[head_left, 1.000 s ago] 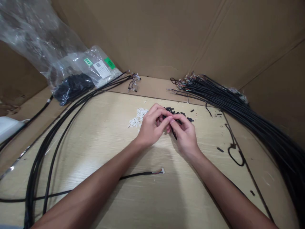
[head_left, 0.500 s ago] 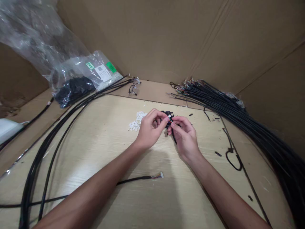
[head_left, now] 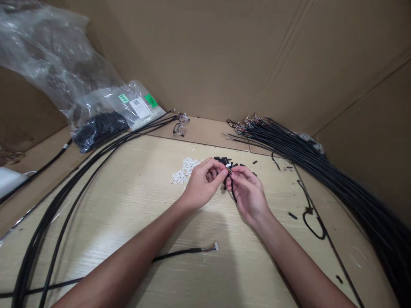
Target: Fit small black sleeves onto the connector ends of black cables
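Observation:
My left hand (head_left: 205,182) pinches a small white connector (head_left: 228,165) between thumb and index finger. Thin coloured wires run from it to my right hand (head_left: 250,190), whose fingers are closed on them. A black cable (head_left: 233,192) hangs from between the right fingers. Behind the fingers lies a pile of short black sleeves (head_left: 222,159), partly hidden. Left of my left hand is a heap of small white connectors (head_left: 184,170). Nearer to me another black cable (head_left: 180,253) lies on the table, a white connector (head_left: 216,246) at its wired end.
Long black cables (head_left: 321,171) lie bundled at the right, bare wire ends at the back. More black cables (head_left: 67,184) curve along the left. Plastic bags (head_left: 105,124) and glasses (head_left: 180,126) sit at the back. Cardboard walls (head_left: 199,55) enclose the table (head_left: 122,205).
The view has tilted slightly upward, so everything sits a little lower. Both hands keep their hold on the connector and wires, with only small finger movement.

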The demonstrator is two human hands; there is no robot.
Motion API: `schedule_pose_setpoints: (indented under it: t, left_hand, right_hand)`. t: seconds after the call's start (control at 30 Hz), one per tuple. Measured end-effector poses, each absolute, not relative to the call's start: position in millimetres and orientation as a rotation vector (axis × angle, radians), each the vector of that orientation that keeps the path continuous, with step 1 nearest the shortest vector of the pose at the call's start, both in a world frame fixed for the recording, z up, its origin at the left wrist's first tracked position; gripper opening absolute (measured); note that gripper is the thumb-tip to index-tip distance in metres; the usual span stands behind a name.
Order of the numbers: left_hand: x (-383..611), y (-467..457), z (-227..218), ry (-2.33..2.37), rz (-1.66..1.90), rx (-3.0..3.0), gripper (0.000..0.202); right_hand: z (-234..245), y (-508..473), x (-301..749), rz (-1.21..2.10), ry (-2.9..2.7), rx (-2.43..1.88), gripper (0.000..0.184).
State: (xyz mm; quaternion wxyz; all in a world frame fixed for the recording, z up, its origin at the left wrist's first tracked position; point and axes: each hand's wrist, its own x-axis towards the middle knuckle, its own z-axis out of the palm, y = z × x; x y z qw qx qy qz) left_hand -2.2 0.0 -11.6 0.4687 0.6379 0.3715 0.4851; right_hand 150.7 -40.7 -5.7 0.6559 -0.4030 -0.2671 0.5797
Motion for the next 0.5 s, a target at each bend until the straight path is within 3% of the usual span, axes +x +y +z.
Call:
schedule_pose_setpoints:
  t: [0.5]
  left_hand:
    - [1.1,4.3,-18.4,0.778,1.176,1.369,0.028]
  right_hand:
    - [-4.6,-42.7,150.8,1.428,-0.743,-0.963,0.018]
